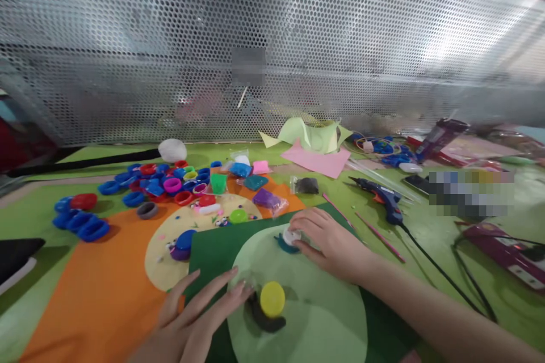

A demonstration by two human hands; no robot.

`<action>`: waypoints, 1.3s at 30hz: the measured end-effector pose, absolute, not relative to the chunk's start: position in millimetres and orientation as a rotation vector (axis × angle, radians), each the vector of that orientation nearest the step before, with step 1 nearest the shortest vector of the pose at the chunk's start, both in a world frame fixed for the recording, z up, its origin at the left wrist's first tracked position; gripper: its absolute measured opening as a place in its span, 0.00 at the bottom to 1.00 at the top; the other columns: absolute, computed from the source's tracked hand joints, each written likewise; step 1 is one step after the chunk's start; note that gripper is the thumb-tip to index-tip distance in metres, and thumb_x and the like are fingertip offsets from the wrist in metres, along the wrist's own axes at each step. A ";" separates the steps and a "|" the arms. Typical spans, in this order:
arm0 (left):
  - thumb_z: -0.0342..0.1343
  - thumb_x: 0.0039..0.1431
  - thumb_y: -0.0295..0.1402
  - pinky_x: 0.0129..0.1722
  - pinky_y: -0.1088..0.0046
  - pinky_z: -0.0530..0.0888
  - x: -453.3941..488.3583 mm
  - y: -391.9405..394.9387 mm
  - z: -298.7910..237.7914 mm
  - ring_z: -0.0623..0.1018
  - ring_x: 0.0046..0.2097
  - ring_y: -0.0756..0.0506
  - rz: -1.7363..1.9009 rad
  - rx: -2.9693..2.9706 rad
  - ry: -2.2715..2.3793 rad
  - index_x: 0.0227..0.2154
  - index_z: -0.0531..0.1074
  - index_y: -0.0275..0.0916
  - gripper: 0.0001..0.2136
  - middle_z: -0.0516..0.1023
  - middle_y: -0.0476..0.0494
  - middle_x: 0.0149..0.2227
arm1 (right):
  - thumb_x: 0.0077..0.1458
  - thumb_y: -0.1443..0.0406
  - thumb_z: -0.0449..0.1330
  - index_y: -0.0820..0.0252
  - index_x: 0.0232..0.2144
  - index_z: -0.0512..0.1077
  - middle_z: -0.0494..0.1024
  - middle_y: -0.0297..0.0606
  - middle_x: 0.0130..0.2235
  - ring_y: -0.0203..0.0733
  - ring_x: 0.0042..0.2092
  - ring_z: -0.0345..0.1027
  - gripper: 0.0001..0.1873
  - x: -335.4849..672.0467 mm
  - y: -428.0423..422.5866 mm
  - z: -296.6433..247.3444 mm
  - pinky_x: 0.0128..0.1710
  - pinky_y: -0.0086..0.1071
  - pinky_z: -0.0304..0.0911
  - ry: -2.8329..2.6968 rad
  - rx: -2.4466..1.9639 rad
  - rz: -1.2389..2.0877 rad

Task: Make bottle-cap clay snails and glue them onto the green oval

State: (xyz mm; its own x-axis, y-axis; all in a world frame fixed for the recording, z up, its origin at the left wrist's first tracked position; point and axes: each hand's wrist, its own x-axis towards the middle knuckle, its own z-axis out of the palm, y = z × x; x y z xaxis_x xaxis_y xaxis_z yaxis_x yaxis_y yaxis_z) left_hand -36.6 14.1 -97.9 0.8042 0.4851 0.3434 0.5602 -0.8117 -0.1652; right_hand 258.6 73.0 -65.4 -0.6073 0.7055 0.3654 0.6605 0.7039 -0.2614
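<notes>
My right hand (pixel 327 239) rests on the far edge of a pale green round sheet (pixel 315 317), its fingers closed on a small white lump (pixel 291 235) that sits on a blue piece. My left hand (pixel 200 312) lies flat with fingers stretched out on the dark green felt (pixel 213 249), its fingertips touching the pale sheet's left edge. On that sheet a yellow bottle cap (pixel 272 298) sits on a dark clay shape (pixel 264 320).
Many blue, red and pink bottle caps (pixel 145 184) lie at the back left, beside clay packets (pixel 255 181). A blue glue gun (pixel 383 197) with its cord lies to the right. Coloured paper (pixel 317 144) and a perforated metal screen (pixel 272 45) stand behind.
</notes>
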 end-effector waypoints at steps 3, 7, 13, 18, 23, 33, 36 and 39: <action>0.51 0.58 0.45 0.56 0.65 0.65 -35.5 13.6 -93.2 0.71 0.55 0.42 -0.476 -2.699 -0.823 0.64 0.42 0.37 0.36 0.70 0.47 0.56 | 0.59 0.63 0.53 0.63 0.43 0.66 0.70 0.47 0.46 0.48 0.50 0.60 0.12 259.7 71.0 -62.5 0.51 0.43 0.57 -2.528 -1.008 0.162; 0.53 0.57 0.45 0.53 0.67 0.69 -36.4 11.9 -91.8 0.72 0.54 0.42 -0.452 -2.724 -0.862 0.64 0.45 0.41 0.36 0.69 0.46 0.57 | 0.53 0.52 0.59 0.63 0.51 0.62 0.63 0.49 0.56 0.54 0.56 0.51 0.29 259.0 65.8 -60.7 0.55 0.50 0.50 -2.684 -0.904 0.190; 0.53 0.57 0.45 0.53 0.62 0.69 -36.2 10.4 -92.7 0.71 0.55 0.40 -0.420 -2.838 -0.971 0.64 0.41 0.44 0.37 0.66 0.44 0.59 | 0.47 0.45 0.59 0.62 0.58 0.55 0.55 0.53 0.60 0.59 0.60 0.43 0.43 252.2 55.5 -61.4 0.56 0.59 0.43 -2.783 -1.021 0.219; 0.54 0.57 0.45 0.52 0.63 0.70 -36.3 7.8 -88.3 0.70 0.56 0.39 -0.382 -2.861 -1.086 0.64 0.42 0.46 0.37 0.65 0.43 0.59 | 0.46 0.47 0.61 0.60 0.58 0.56 0.55 0.52 0.60 0.58 0.60 0.43 0.42 249.6 52.5 -59.3 0.56 0.58 0.43 -2.766 -1.062 0.236; 0.56 0.56 0.42 0.53 0.60 0.69 -29.1 6.1 -75.7 0.71 0.55 0.39 -0.362 -2.892 -1.052 0.65 0.35 0.44 0.42 0.67 0.41 0.58 | 0.49 0.46 0.58 0.58 0.58 0.57 0.56 0.51 0.60 0.59 0.60 0.44 0.39 248.0 50.4 -61.3 0.55 0.59 0.43 -2.772 -1.040 0.235; 0.57 0.54 0.45 0.54 0.59 0.68 -22.6 3.4 -65.1 0.72 0.55 0.38 -0.260 -2.871 -1.149 0.63 0.23 0.38 0.49 0.66 0.38 0.58 | 0.60 0.58 0.51 0.58 0.55 0.61 0.61 0.50 0.58 0.57 0.57 0.53 0.22 254.5 57.3 -63.2 0.52 0.58 0.54 -2.723 -1.037 -0.018; 0.54 0.56 0.46 0.54 0.61 0.68 -22.5 3.2 -64.1 0.70 0.56 0.39 -0.259 -2.907 -1.107 0.64 0.25 0.38 0.47 0.63 0.40 0.60 | 0.62 0.61 0.48 0.58 0.54 0.62 0.63 0.48 0.57 0.54 0.57 0.55 0.20 259.4 63.7 -64.4 0.51 0.56 0.56 -2.676 -1.099 -0.100; 0.49 0.62 0.40 0.54 0.62 0.68 -23.3 1.6 -66.2 0.65 0.59 0.40 -0.285 -2.879 -1.084 0.64 0.27 0.37 0.39 0.59 0.41 0.61 | 0.62 0.62 0.48 0.59 0.54 0.62 0.67 0.47 0.55 0.54 0.56 0.56 0.19 260.8 68.3 -67.3 0.51 0.56 0.56 -2.570 -1.190 -0.115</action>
State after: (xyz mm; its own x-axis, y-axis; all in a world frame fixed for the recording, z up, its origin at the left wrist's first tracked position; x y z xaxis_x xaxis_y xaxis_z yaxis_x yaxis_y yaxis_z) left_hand -23.3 1.6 -66.2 0.7370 0.6487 0.1899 0.6582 -0.7526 0.0164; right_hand 260.8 68.3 -67.3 -0.6091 0.7311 0.3073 0.7556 0.6527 -0.0553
